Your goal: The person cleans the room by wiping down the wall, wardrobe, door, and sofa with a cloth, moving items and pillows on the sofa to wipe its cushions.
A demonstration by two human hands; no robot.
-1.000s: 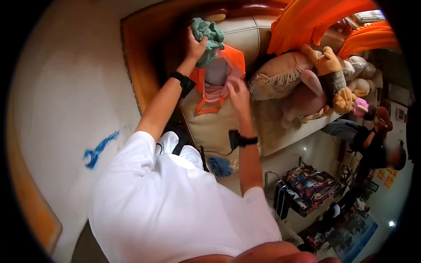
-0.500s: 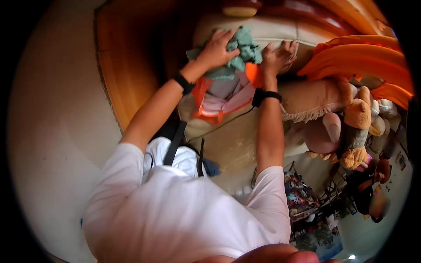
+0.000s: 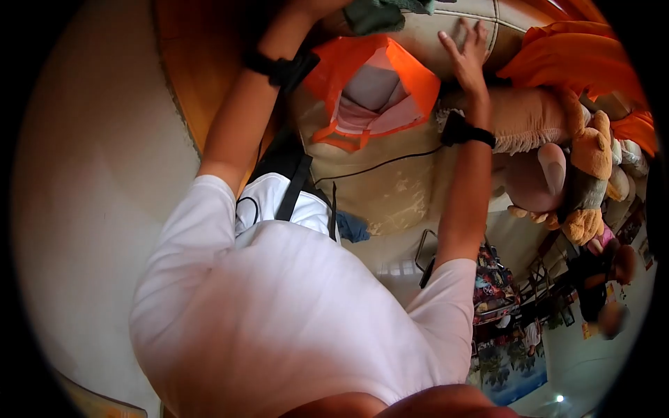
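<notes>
At the top edge, my left hand (image 3: 322, 5) is mostly cut off beside a crumpled green cloth (image 3: 376, 17); its fingers do not show well. My right hand (image 3: 468, 52) is raised over the sofa back with its fingers spread, holding nothing. Between my arms an orange bag (image 3: 418, 70) stands open on the beige sofa seat (image 3: 390, 188), with greyish cloth visible inside. A thin black cable (image 3: 390, 164) runs over the seat to the band on my right wrist.
Fringed cushion (image 3: 523, 115), plush toys (image 3: 592, 150) and orange fabric (image 3: 578, 59) lie on the sofa at right. Blue cloth (image 3: 354, 227) is on the floor near a patterned bag (image 3: 493, 282). Another person (image 3: 592, 285) is at far right.
The green cloth and my left hand have moved up toward the top edge, off the bag's opening. My right hand has moved right with its fingers spread. The view has shifted.
</notes>
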